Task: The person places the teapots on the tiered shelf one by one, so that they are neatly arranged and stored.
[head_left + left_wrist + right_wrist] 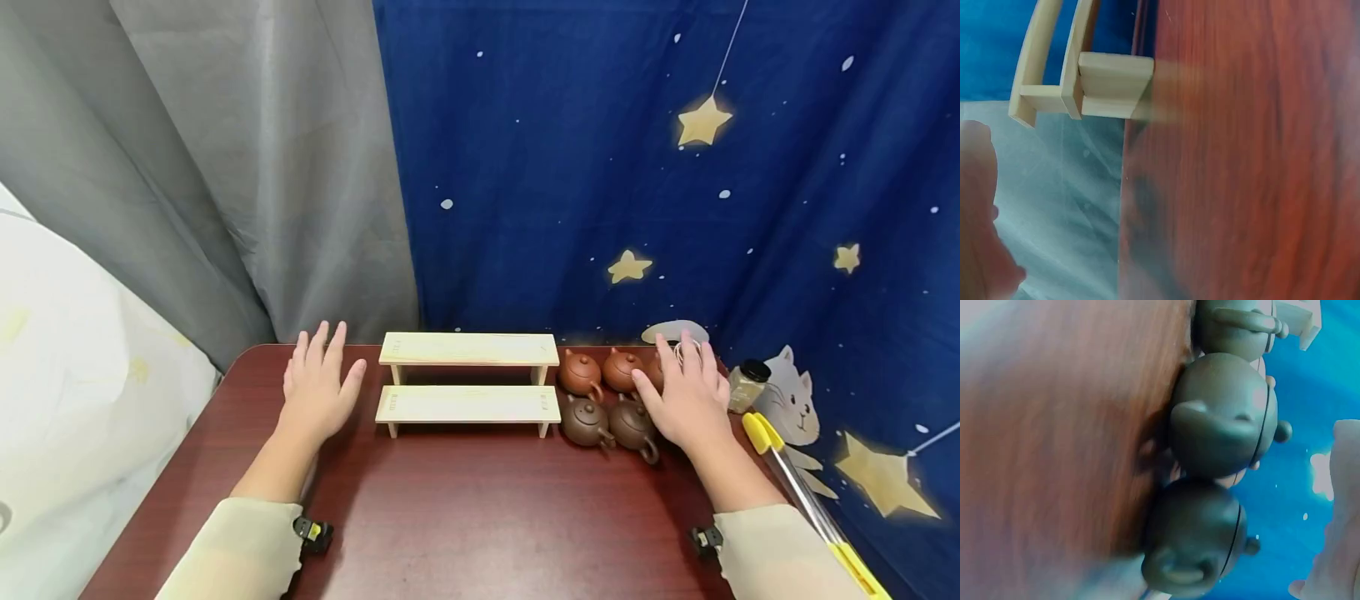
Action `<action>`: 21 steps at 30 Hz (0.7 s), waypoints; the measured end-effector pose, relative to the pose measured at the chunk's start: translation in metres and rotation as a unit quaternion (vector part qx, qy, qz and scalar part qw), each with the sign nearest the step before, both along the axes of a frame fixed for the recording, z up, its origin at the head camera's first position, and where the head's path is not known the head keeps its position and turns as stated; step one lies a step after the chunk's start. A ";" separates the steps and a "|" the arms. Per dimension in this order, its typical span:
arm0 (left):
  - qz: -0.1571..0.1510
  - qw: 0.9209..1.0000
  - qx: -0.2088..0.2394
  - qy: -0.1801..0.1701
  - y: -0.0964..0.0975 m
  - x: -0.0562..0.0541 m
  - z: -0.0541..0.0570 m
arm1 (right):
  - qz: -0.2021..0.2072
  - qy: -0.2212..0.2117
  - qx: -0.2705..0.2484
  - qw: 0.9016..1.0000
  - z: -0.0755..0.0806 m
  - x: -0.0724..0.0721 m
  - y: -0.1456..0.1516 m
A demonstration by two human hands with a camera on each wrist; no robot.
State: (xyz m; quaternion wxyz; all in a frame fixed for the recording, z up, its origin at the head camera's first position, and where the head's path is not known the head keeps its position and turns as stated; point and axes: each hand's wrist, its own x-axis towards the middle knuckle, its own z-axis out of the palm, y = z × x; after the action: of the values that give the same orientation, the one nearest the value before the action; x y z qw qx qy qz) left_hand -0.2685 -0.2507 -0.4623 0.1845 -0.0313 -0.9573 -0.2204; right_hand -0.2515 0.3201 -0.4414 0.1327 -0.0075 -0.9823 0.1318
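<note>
My left hand (318, 392), fingers straight and spread, is held left of two pale wooden stands, touching neither. The taller stand (468, 348) is at the back of the table, the lower stand (468, 404) just before it. Over the right end of a teapot group hovers my right hand (686, 400), fingers extended, holding nothing. Reddish-brown teapots (581, 372) form the back row, partly hidden by that hand. In front are dark brown teapots (587, 421); the right wrist view shows three, including a middle one (1222, 415) and a lower one (1194, 537).
On the right edge are a jar with a black lid (748, 385) and yellow-tipped metal tongs (806, 496). A white cord shows behind my right hand. Grey (315, 167) and blue star-patterned (540, 167) curtains hang behind the dark red table (480, 517).
</note>
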 end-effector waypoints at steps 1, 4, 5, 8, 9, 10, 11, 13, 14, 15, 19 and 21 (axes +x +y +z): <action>-0.009 1.000 0.020 -0.003 0.001 0.002 -0.001 | -0.002 0.005 -0.006 1.000 0.000 0.003 0.002; -0.034 0.996 0.079 -0.015 0.003 0.006 -0.003 | -0.002 0.020 -0.021 1.000 -0.002 0.013 0.009; -0.040 0.994 0.095 -0.020 0.003 0.007 -0.005 | -0.002 0.024 -0.026 0.999 -0.003 0.016 0.011; -0.055 0.989 0.129 -0.037 0.005 0.008 -0.011 | 0.004 0.032 -0.032 0.999 -0.007 0.026 0.018; -0.059 0.988 0.137 -0.045 0.005 0.008 -0.013 | 0.006 0.034 -0.033 0.999 -0.008 0.029 0.019; -0.064 0.986 0.147 -0.054 0.006 0.009 -0.015 | 0.008 0.036 -0.034 0.999 -0.010 0.032 0.021; -0.069 0.983 0.158 -0.063 0.007 0.009 -0.017 | 0.010 0.038 -0.037 0.999 -0.011 0.035 0.023; -0.079 0.978 0.174 -0.084 0.010 0.011 -0.021 | 0.015 0.040 -0.045 0.998 -0.013 0.040 0.026; -0.083 0.975 0.180 -0.096 0.012 0.012 -0.023 | 0.017 0.040 -0.051 0.998 -0.013 0.042 0.027; -0.087 0.973 0.184 -0.109 0.013 0.014 -0.024 | 0.020 0.039 -0.057 0.997 -0.014 0.045 0.028; -0.100 0.961 0.210 -0.153 0.020 0.020 -0.028 | 0.042 0.041 -0.086 0.995 -0.019 0.049 0.035; -0.118 0.943 0.257 -0.178 0.024 0.021 -0.028 | 0.054 0.044 -0.097 0.993 -0.022 0.050 0.039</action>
State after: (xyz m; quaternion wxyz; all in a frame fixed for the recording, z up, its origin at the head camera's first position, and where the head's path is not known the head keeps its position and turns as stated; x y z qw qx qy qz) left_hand -0.2475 -0.2272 -0.4905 -0.0148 -0.0562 -0.8750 -0.4807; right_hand -0.2015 0.3591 -0.4631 0.1676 0.0384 -0.9571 0.2332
